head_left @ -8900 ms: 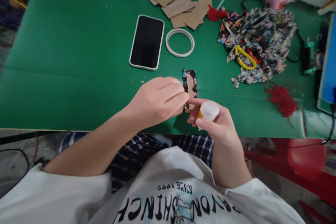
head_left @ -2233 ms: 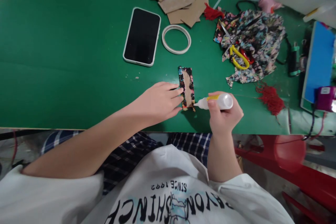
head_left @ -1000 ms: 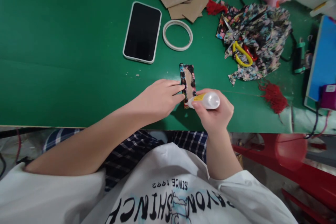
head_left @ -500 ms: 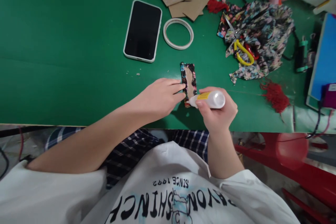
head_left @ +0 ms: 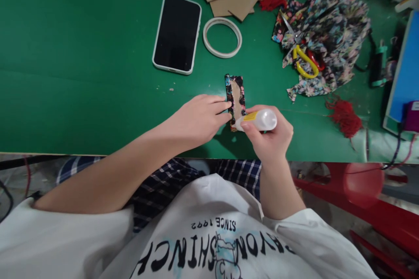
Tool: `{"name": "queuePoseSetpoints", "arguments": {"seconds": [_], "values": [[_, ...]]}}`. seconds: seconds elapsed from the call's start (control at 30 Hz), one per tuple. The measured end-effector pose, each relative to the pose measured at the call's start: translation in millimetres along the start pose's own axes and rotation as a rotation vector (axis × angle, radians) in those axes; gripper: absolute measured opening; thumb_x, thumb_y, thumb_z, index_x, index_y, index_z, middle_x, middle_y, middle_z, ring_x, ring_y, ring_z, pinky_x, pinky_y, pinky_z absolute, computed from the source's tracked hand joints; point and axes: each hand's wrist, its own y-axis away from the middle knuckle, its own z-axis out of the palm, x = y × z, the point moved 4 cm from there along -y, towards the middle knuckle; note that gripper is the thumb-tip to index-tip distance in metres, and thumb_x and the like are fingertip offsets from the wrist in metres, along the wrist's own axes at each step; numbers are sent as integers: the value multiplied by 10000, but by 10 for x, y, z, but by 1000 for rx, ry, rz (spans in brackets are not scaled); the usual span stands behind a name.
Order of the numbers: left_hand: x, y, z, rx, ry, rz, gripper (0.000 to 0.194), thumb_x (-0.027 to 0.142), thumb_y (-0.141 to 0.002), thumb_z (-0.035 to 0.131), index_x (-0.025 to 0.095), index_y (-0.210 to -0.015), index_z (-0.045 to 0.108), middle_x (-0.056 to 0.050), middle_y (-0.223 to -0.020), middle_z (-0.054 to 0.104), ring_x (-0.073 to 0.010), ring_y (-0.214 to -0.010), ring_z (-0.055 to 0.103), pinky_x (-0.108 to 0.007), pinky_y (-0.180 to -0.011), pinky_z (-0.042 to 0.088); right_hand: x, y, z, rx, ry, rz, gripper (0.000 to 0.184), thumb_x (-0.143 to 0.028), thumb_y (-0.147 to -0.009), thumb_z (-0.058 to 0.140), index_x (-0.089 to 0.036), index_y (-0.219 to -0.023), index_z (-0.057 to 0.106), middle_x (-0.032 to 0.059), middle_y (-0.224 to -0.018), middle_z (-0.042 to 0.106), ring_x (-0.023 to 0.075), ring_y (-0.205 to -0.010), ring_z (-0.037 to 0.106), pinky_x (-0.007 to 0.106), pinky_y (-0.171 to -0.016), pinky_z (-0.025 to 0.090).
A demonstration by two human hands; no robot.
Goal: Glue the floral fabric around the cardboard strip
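The left hand (head_left: 203, 120), loosely spread, touches the cloth-edged cardboard strip (head_left: 237, 96); the right hand (head_left: 275, 139) is wrapped around a white bottle (head_left: 266, 120).
Gluing the strip's near end seems in hand, next calling for a light, steady squeeze; the strip lies on a green counter (head_left: 81, 74), red chair (head_left: 365, 187) below at right, floral cloth (head_left: 342, 41) and phone (head_left: 178, 32) farther back.

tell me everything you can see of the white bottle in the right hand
The white bottle looks like smooth plastic, with a yellow label on its side; any print is too small to read. It is held tilted in the right hand, thumb against its side, its broad base toward the picture's right and the camera. Its narrower end points left, over the near part of the floral-edged strip. Whether its tip touches the strip, or how full it is, I cannot tell.
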Motion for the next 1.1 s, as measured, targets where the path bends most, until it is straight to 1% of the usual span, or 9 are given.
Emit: {"name": "queuePoseSetpoints", "arguments": {"seconds": [0.13,0.2,0.33,0.5,0.67,0.77,0.9,0.97,1.1], "values": [[-7,4,16,-3,-16,-3,287,155,-864,452,150,-1092,627,-83,-1242,598,-244,-1191,516,-394,-927,470,107,20,-180,225,30,35,226,-427,-772,625,-204,-799,650,14,-734,673,134,-607,602,278,-535,475],[-13,7,24,-6,-17,-10,289,164,-866,458,157,-1103,625,-82,-1242,599,-240,-1193,515,-387,-927,466,175,27,-234,271,51,79,229,-431,-773,620,-205,-778,652,14,-704,658,132,-584,580,275,-513,448],[-18,12,39,-8,-18,-10,294,172,-872,445,157,-1104,626,-86,-1255,590,-244,-1194,513,-398,-935,457,243,31,-237,254,56,149,249,-456,-753,630,-208,-768,653,4,-654,635,127,-558,556,266,-486,418],[-20,16,50,9,-13,-4,319,171,-888,401,149,-1121,619,-98,-1252,590,-252,-1196,509,-411,-922,462,236,34,-205,232,35,157,252,-463,-742,639,-211,-752,651,1,-663,640,120,-570,551,255,-489,411],[-25,20,55,-6,-23,-2,315,168,-880,412,141,-1112,623,-98,-1265,580,-256,-1198,508,-408,-929,458,219,45,-178,190,17,176,243,-443,-734,657,-201,-759,650,-12,-649,636,106,-553,543,243,-478,406],[-23,19,42,-13,-15,-4,317,177,-881,416,146,-1123,618,-90,-1284,567,-257,-1199,508,-408,-934,459,158,51,-129,143,9,162,230,-424,-729,669,-199,-774,650,-19,-662,648,99,-554,555,236,-491,429],[-15,14,22,-8,2,2,314,175,-884,406,142,-1111,622,-91,-1267,579,-256,-1192,514,-411,-936,463,81,58,-69,83,-10,110,239,-425,-712,684,-203,-790,645,-8,-735,685,119,-610,611,258,-563,493],[-15,13,19,-4,11,1,308,170,-882,411,140,-1101,625,-95,-1260,583,-257,-1191,516,-414,-941,461,81,60,-79,83,6,86,231,-414,-707,691,-205,-790,644,-3,-746,691,128,-627,625,266,-583,506],[-21,14,23,3,44,-4,299,167,-877,427,142,-1100,625,-107,-1270,575,-257,-1199,510,-426,-962,446,126,66,-149,136,98,73,209,-407,-723,678,-209,-774,638,-4,-714,681,130,-617,625,267,-582,507]]}}
